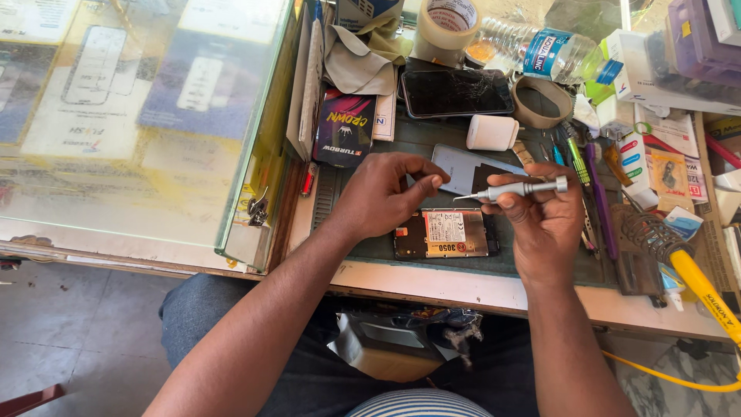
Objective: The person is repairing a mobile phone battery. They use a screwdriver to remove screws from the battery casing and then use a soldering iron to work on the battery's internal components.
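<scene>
My right hand [540, 224] holds a small silver precision screwdriver [515, 188] level, its tip pointing left. My left hand [384, 193] hovers just left of that tip, thumb and forefinger pinched together near it; whether they hold anything is too small to tell. Below both hands an opened phone [441, 234] lies on the dark work mat [421, 139], its battery and inner parts showing. A pale grey back cover [463, 168] rests just behind it.
A cracked dark phone [457, 93], a white earbud case [492, 132], tape rolls [449, 27], a plastic bottle [540, 50] and several tools [587, 166] crowd the bench. A soldering iron with yellow handle [702, 286] sits at right. A glass display counter [139, 116] stands at left.
</scene>
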